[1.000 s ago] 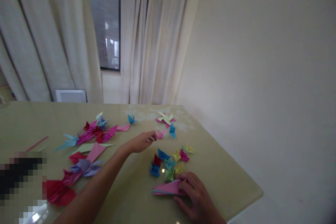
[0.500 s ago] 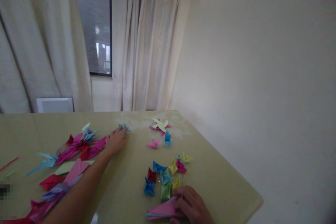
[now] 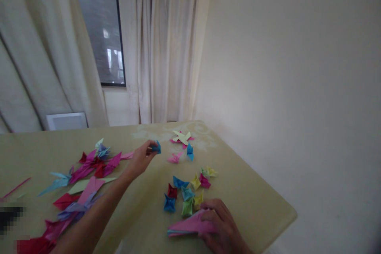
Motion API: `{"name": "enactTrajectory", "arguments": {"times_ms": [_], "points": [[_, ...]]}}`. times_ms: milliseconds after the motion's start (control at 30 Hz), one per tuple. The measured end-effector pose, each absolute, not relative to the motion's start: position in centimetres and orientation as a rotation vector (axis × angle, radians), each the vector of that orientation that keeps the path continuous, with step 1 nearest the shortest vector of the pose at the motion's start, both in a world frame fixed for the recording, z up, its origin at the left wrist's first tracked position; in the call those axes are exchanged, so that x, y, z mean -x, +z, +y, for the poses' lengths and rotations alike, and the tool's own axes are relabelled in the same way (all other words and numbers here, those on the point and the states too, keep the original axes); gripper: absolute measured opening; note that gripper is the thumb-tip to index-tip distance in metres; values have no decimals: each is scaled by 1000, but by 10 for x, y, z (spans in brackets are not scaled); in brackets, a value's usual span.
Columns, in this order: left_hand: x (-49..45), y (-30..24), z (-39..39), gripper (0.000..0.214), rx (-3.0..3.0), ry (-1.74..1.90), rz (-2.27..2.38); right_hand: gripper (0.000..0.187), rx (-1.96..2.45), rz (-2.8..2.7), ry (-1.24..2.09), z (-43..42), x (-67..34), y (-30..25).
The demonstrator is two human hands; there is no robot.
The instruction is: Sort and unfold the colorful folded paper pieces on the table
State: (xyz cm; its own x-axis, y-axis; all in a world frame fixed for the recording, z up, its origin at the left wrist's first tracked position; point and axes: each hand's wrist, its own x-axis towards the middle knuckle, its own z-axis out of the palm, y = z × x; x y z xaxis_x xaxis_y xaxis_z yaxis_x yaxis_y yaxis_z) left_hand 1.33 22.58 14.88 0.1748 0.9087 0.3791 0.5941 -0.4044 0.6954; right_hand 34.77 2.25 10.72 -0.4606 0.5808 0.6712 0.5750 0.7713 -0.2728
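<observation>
My left hand (image 3: 146, 154) reaches out over the table with a small blue folded-paper piece (image 3: 157, 147) pinched in its fingertips. Near the front, my right hand (image 3: 220, 222) rests with bent fingers round one end of a stack of folded paper (image 3: 184, 225), pink on top with light blue below. Just behind that stack stands a cluster of small origami pieces, among them a green one (image 3: 187, 207), a dark blue one (image 3: 169, 203) and a red one (image 3: 172, 191). Further back lie a pink origami piece (image 3: 175, 158) and a blue one (image 3: 190, 152).
A pale green paper pinwheel (image 3: 181, 137) lies on magenta paper near the far edge. Left of my arm spreads a heap of origami, with a magenta piece (image 3: 81, 171) and a purple one (image 3: 76, 207). The table (image 3: 253, 198) ends at the right beside a wall.
My left hand has lifted the blue paper piece off the table and moved right with it. My right hand stays at the pink stack. The view has shifted slightly.
</observation>
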Motion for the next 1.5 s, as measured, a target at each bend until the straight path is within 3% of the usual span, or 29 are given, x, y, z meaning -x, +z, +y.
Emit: {"name": "enactTrajectory", "arguments": {"times_ms": [100, 233, 367, 433, 567, 800, 1067, 1267, 1500], "points": [[-36, 162, 170, 32, -1900, 1235, 1069, 27, 908, -2007, 108, 33, -335, 128], [-62, 164, 109, 27, -1933, 1178, 1016, 66, 944, -1972, 372, 68, -302, 166], [-70, 151, 96, 24, -1920, 1212, 1071, 18, 826, -2182, 517, 109, -276, 191], [-61, 141, 108, 27, -1917, 1247, 1136, 13, 846, -2193, 466, 129, -277, 195], [-22, 113, 152, 30, -2188, 1175, 1532, 22, 1169, -2033, 208, 170, -312, 190], [33, 88, 206, 57, -2350, 385, 2304, 24, 1693, -1870, -41, 208, -381, 154], [16, 104, 216, 41, -2370, 321, 1956, 30, 1712, -1934, 34, 224, -381, 130], [7, 110, 210, 26, -2267, 306, 1903, 44, 1541, -1838, 112, 219, -378, 125], [11, 117, 184, 20, -2207, 282, 2025, 34, 1260, -1803, 212, 185, -343, 138]]}}
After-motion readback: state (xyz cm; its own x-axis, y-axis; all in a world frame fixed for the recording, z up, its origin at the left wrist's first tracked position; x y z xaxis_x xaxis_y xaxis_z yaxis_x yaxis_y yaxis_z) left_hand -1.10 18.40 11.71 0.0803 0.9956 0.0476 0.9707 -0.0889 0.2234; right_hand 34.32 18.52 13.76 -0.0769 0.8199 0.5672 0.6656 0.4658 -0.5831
